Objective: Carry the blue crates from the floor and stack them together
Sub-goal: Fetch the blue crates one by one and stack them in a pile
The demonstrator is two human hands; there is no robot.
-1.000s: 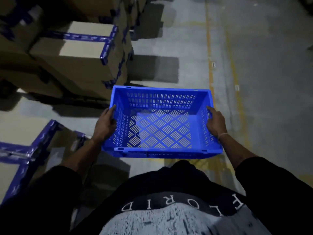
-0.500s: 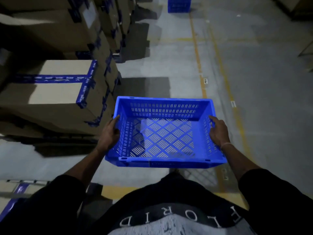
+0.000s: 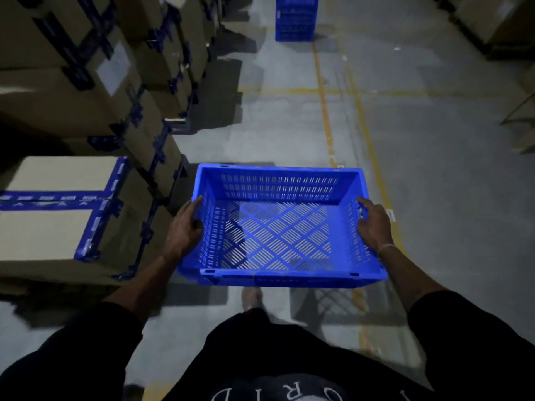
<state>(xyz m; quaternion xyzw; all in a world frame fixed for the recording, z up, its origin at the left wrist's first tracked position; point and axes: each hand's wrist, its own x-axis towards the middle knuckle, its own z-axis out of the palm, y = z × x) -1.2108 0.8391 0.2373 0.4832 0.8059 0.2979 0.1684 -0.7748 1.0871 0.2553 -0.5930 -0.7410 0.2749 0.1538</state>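
Nearer now, the stack of blue crates stands straight ahead, well apart from the crate, left hand and right hand gripping its 2 short ends.

Concrete floor carries taped cardboard boxes and stacked blue crates

One carried blue crate, one distant crate stack, two hands.
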